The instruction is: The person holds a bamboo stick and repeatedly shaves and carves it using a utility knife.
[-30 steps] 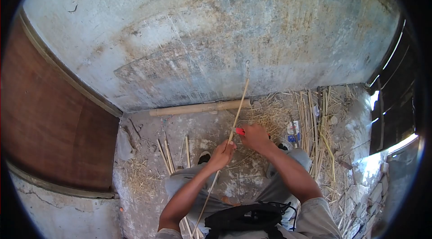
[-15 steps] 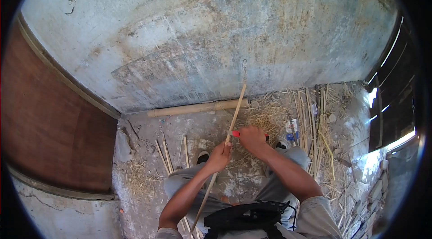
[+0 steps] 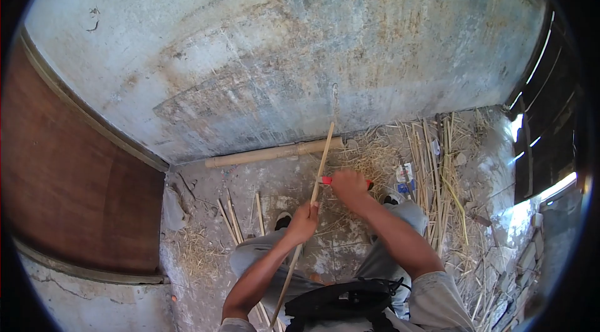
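Note:
A long, thin bamboo strip slants up from my lap toward the wall. My left hand is closed around it near its middle, thumb along the strip. In my right hand is a red-handled knife, its black end showing past the little-finger side. The front of the knife meets the strip just above my left hand; its blade is too small to make out clearly. The strip's lower end runs down beside a black bag at my waist.
A thick bamboo pole lies along the foot of the stained wall. Cut strips and shavings cover the floor at right. More strips lie at left, near a plastic bag and a brown panel.
My right hand and the knife have slid slightly up the strip, farther from my left hand. The strip's top end has shifted a little left and down.

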Motion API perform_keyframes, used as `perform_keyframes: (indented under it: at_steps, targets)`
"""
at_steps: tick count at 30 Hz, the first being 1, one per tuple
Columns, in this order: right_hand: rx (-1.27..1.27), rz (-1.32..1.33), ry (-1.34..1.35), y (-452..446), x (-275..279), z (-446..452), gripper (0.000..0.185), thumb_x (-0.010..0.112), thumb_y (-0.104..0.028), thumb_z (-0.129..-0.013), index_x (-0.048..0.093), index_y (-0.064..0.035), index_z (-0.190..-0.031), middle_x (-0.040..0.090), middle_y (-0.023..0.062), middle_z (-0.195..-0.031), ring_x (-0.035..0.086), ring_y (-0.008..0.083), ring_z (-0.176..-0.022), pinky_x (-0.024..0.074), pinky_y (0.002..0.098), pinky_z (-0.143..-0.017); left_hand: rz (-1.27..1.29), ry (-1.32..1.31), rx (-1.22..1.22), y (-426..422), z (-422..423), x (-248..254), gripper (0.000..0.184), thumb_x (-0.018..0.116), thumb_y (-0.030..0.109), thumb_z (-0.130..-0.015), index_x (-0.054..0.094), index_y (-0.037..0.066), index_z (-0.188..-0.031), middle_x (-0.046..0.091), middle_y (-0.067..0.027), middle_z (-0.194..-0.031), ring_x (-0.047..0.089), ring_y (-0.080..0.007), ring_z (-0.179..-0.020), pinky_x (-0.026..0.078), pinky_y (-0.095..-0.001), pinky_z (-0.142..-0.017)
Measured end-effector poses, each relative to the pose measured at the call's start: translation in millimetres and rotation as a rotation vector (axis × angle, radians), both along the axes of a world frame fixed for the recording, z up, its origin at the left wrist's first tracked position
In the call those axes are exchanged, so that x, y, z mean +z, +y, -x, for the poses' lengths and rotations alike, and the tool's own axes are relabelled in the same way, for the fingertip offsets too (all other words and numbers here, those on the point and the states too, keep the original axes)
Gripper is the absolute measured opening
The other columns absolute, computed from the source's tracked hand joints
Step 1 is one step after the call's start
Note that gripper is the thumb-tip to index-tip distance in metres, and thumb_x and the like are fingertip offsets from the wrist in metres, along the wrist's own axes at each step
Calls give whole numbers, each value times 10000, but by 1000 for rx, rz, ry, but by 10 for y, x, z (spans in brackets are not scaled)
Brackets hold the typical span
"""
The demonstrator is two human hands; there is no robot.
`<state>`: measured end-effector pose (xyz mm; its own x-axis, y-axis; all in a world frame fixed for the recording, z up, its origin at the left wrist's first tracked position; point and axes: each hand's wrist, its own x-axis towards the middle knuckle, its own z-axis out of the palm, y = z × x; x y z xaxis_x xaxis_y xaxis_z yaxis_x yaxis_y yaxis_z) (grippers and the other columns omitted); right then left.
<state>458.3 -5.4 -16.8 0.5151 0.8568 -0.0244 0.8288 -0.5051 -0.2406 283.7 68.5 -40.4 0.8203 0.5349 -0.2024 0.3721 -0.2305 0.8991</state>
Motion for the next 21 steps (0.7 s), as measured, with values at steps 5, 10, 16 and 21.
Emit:
perform_keyframes:
  at_steps: [5, 10, 16, 21]
  targets:
    - [-23, 7, 5, 0, 25, -53, 184, 564, -175, -874, 728, -92, -878, 713, 142, -874, 716, 313, -850, 564, 442, -719, -146, -1, 2, -30, 6, 59, 386, 367, 383, -1057, 470, 64, -864, 451, -4, -631, 444, -100, -535, 375, -280, -489]
    - [-27, -19, -36, 16, 8, -30, 167, 574, -159, -862, 724, -89, -840, 715, 126, -848, 719, 315, -802, 569, 439, -694, 109, 19, -3, -31, 10, 131, 379, 377, 379, -1055, 467, 66, -862, 447, 0, -622, 439, -100, -513, 374, -279, -477]
    - [-137, 5, 42, 52, 11, -116, 184, 567, -168, -878, 729, -82, -897, 715, 136, -899, 715, 312, -867, 570, 432, -751, 116, 30, -15, -93, 68, 134, 390, 377, 402, -1051, 475, 76, -861, 440, 11, -602, 447, -93, -502, 376, -269, -478]
    - [-162, 12, 57, 31, 13, -247, 203, 546, -174, -886, 720, -71, -909, 703, 165, -940, 707, 320, -889, 561, 444, -774, 142, 25, -48, -112, 99, 99, 394, 384, 407, -1046, 482, 71, -866, 456, 10, -611, 458, -92, -508, 379, -266, -482]
